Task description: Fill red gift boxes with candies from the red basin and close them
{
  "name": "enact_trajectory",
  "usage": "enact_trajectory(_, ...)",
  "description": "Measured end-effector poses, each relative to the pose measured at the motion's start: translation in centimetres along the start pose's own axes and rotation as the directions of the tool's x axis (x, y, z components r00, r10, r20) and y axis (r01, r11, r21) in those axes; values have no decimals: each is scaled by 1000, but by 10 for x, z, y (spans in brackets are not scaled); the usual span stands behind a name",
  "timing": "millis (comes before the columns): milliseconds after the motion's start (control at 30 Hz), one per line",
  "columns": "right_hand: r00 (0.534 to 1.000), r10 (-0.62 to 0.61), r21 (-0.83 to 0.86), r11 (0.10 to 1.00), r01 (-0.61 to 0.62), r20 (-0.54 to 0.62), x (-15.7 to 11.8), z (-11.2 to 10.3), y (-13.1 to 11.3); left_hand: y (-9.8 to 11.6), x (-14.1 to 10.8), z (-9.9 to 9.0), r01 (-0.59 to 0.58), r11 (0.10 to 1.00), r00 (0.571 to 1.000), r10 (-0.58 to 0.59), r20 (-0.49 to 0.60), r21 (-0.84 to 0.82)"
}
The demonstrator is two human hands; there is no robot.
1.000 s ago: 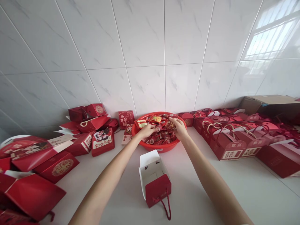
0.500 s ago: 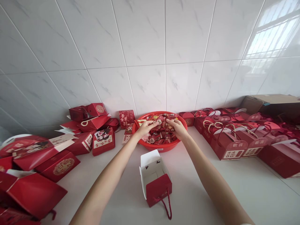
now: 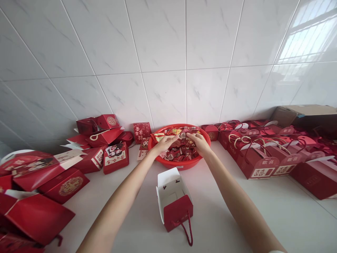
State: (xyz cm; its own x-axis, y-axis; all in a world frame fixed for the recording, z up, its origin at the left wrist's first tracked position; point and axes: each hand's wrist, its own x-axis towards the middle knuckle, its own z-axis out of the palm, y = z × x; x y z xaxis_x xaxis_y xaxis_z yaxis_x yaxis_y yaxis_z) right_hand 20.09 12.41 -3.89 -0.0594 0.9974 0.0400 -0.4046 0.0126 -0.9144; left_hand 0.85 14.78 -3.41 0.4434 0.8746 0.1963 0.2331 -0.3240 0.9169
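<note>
A red plastic basin [image 3: 179,165] stands by the wall, filled with red printed sweet packets [image 3: 181,154]. My left hand [image 3: 163,144] is over its left side, closed around a red sweet packet [image 3: 182,135] at the thumb tip; its other fingers are mostly hidden. Over the right side, my right hand [image 3: 200,143] grips another red packet [image 3: 190,141] between thumb and fingers. In front of the basin, between my forearms, an open red gift box [image 3: 179,212] shows its white inside, and a red cord handle [image 3: 190,232] hangs at its near side.
Red boxes, some open and tilted, are piled at the left [image 3: 70,184]. A flat photo-printed box [image 3: 116,158] lies nearer the basin. Rows of closed handled boxes [image 3: 259,163] line the right side, with a brown carton [image 3: 305,110] behind. White tiles [image 3: 165,95] rise behind the counter.
Both hands have stayed over the basin with small finger movements. The packets between them sit lower and show less than before. The open box has not moved.
</note>
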Motion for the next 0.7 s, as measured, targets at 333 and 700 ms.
enact_trajectory(333, 996, 12, 61, 998, -7, -84, 3, -3, -4, -18, 8, 0, 76, 843, 968, -191, 164, 532)
enact_trajectory(700, 992, 35, 88, 996, -25, -124, 0, -1, -7, -19, 17, 9, 55, 749, 960, -222, 172, 661)
